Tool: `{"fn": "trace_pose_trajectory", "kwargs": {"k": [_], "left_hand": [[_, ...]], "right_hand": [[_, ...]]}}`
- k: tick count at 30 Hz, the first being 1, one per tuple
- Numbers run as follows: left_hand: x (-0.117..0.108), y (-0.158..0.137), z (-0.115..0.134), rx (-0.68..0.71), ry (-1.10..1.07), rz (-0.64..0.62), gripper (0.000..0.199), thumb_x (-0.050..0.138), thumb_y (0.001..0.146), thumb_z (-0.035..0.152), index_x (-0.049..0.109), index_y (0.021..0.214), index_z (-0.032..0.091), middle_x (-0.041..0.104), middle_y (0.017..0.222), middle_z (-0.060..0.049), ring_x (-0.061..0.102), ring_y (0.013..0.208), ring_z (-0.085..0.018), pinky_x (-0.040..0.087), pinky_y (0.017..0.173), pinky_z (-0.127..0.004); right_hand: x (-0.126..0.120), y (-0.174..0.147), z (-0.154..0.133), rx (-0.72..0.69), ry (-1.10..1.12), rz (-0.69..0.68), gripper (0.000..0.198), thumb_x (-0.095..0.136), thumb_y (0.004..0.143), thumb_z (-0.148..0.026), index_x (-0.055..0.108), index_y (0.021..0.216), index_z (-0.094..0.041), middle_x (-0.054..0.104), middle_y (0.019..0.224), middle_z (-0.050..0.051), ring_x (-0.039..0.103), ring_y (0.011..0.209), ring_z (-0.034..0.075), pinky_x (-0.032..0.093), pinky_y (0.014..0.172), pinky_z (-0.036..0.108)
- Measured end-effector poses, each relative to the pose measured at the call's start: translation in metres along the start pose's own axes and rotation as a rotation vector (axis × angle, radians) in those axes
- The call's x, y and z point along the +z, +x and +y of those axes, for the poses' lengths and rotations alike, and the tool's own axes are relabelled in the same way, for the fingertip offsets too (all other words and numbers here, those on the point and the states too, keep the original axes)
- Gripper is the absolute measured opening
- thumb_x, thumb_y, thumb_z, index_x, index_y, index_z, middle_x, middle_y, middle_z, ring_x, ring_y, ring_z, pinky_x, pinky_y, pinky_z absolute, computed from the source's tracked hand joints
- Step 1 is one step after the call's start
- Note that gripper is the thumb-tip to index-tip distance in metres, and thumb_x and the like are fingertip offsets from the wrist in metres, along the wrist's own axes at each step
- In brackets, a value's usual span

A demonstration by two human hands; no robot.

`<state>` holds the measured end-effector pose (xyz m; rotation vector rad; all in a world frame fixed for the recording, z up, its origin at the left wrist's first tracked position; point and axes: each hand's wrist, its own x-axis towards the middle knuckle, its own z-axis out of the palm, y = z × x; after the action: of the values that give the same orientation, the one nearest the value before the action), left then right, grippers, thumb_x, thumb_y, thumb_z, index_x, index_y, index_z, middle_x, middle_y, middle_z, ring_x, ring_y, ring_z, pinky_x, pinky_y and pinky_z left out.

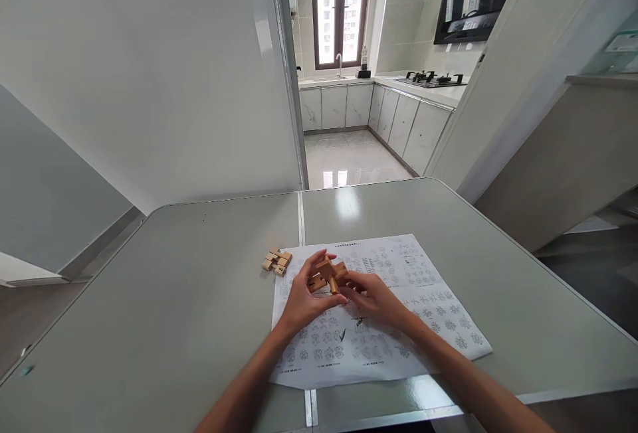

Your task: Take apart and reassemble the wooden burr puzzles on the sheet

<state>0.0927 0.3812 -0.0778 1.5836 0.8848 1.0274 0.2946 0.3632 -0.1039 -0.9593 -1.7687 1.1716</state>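
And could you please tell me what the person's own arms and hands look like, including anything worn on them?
The left hand and right hand are ungloved, with no rings that I can make out. The left forearm and right forearm are bare, with no sleeve, watch or bracelet in view.

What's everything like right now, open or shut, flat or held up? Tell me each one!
Held wooden pieces: raised, crossing each other
Left hand: closed on them
Right hand: curled close beside them, grip unclear
Other wooden pieces: resting in a cluster
Printed sheet: spread out, creased
Cabinet doors: shut
Window: looks shut
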Motion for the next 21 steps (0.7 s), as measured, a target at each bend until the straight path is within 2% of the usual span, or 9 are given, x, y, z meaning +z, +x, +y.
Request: {"fn": "trace_pose_trajectory", "kwargs": {"k": [4,9,12,16,19,21], "left_hand": [[-0.002,0.002,0.001,-0.019,0.01,0.029,0.08,0.091,0.072,0.036,0.052,0.141,0.028,0.059,0.142,-0.012,0.063,0.124,-0.029,0.052,0.106,-0.044],[-0.005,0.003,0.001,-0.073,-0.002,0.071,0.075,0.088,0.075,0.044,0.052,0.139,0.029,0.058,0.139,-0.009,0.065,0.114,-0.026,0.053,0.1,-0.039],[-0.007,0.002,-0.003,-0.107,-0.023,-0.001,0.073,0.082,0.077,0.057,0.054,0.137,0.025,0.063,0.123,-0.008,0.066,0.096,-0.022,0.053,0.087,-0.034],[-0.008,0.003,-0.008,-0.123,-0.111,-0.096,0.078,0.058,0.085,0.079,0.059,0.134,0.017,0.065,0.094,-0.007,0.057,0.078,-0.019,0.047,0.072,-0.031],[-0.006,0.006,-0.011,-0.175,-0.264,-0.127,0.081,0.036,0.093,0.081,0.064,0.129,0.014,0.064,0.092,-0.009,0.056,0.081,-0.02,0.046,0.076,-0.033],[-0.006,0.007,-0.012,-0.229,-0.327,-0.134,0.074,0.037,0.096,0.077,0.069,0.122,0.015,0.064,0.094,-0.009,0.056,0.081,-0.02,0.046,0.078,-0.033]], "right_hand": [[0.0,-0.002,-0.003,-0.069,-0.065,0.011,0.021,0.057,0.102,-0.037,0.072,0.102,-0.022,0.067,0.07,0.0,0.063,0.064,0.017,0.047,0.059,0.027],[0.0,-0.002,-0.011,-0.082,0.007,-0.046,0.022,0.056,0.103,-0.037,0.073,0.107,-0.023,0.074,0.089,0.004,0.065,0.065,0.015,0.051,0.062,0.028],[-0.003,-0.002,-0.01,-0.046,0.147,-0.043,0.023,0.058,0.103,-0.04,0.072,0.109,-0.023,0.074,0.091,0.005,0.062,0.062,0.014,0.05,0.06,0.028],[-0.012,-0.002,-0.008,0.037,0.391,-0.008,0.029,0.059,0.102,-0.045,0.07,0.112,-0.021,0.071,0.088,0.005,0.057,0.059,0.013,0.045,0.056,0.028],[-0.017,-0.002,-0.007,0.084,0.514,0.008,0.029,0.06,0.101,-0.046,0.069,0.109,-0.019,0.068,0.086,0.005,0.055,0.059,0.013,0.044,0.058,0.029],[-0.018,-0.002,-0.006,0.112,0.589,0.004,0.03,0.06,0.101,-0.046,0.069,0.106,-0.018,0.066,0.081,0.004,0.053,0.058,0.013,0.043,0.059,0.03]]}}
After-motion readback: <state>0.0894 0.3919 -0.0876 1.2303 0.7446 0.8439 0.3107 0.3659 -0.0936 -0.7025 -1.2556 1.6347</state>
